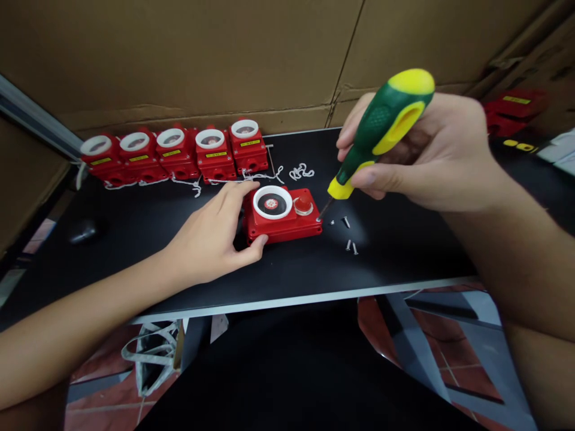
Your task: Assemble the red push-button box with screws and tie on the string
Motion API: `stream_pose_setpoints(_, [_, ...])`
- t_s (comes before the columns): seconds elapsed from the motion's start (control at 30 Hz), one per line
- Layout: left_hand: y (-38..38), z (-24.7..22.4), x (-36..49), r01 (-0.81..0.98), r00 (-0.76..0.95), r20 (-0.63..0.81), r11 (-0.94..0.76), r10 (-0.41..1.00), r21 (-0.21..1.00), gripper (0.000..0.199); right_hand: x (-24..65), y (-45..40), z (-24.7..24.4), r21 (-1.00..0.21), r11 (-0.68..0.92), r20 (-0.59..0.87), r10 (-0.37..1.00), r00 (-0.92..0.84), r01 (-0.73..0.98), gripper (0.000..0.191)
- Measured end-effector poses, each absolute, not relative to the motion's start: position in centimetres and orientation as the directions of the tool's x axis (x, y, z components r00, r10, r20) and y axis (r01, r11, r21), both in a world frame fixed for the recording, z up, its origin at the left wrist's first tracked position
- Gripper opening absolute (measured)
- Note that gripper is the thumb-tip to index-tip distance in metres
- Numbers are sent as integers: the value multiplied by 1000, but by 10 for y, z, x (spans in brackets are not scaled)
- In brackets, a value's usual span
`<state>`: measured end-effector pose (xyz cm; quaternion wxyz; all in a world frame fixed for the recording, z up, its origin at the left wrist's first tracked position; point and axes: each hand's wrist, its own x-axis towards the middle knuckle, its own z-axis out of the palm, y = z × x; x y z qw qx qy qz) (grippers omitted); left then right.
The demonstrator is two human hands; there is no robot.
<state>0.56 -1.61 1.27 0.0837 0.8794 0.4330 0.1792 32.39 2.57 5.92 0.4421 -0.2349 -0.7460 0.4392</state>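
A red box [287, 226] with a white ring and a red knob lies on the black table [287, 272]. My left hand [213, 230] grips its left end, thumb on the near side and fingers at the far side. My right hand [422, 149] is closed around a green and yellow screwdriver [377, 131], held tilted. The screwdriver's tip meets a screw at the box's right corner. Just right of the box lie several loose screws [346, 222].
Several similar red boxes [215, 164] with white cords stand in a row at the back left. A black mouse [85, 232] lies at the left. Behind the table rises a cardboard wall [202, 54]. More red parts [516, 111] are at the far right.
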Motion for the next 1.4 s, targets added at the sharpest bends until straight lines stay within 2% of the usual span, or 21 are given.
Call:
stream_pose_setpoints(0.2, [-16, 14, 6, 739, 559, 229, -605, 797, 297, 74, 315, 25, 53, -843, 531, 510, 733, -449, -91, 38])
stream_pose_setpoints(0.43, [-17, 14, 6, 738, 556, 230, -602, 799, 307, 74, 332, 20, 75, -848, 521, 452, 620, -641, -94, 29])
stream_pose_setpoints(0.57, [-17, 15, 7, 742, 551, 223, -594, 804, 310, 74, 330, 21, 72, -859, 510, 449, 703, -552, -48, 29])
stream_pose_setpoints(0.77, [-17, 15, 6, 746, 547, 222, -590, 807, 308, 74, 313, 27, 52, -859, 498, 502, 768, -397, -124, 54])
stream_pose_setpoints(0.87, [-16, 14, 6, 743, 548, 221, -591, 807, 314, 74, 304, 28, 42, -835, 533, 546, 767, -338, -141, 58])
stream_pose_setpoints(1.1, [-17, 14, 6, 753, 553, 218, -594, 804, 282, 74, 317, 27, 58, -842, 509, 527, 709, -469, -177, 47])
stream_pose_setpoints(1.23, [-17, 14, 6, 752, 555, 228, -600, 800, 273, 74, 330, 25, 74, -899, 434, 362, 649, -669, -65, 36])
stream_pose_setpoints(1.4, [-16, 14, 6, 752, 546, 222, -589, 808, 296, 72, 329, 20, 73, -908, 419, 355, 735, -578, -24, 31])
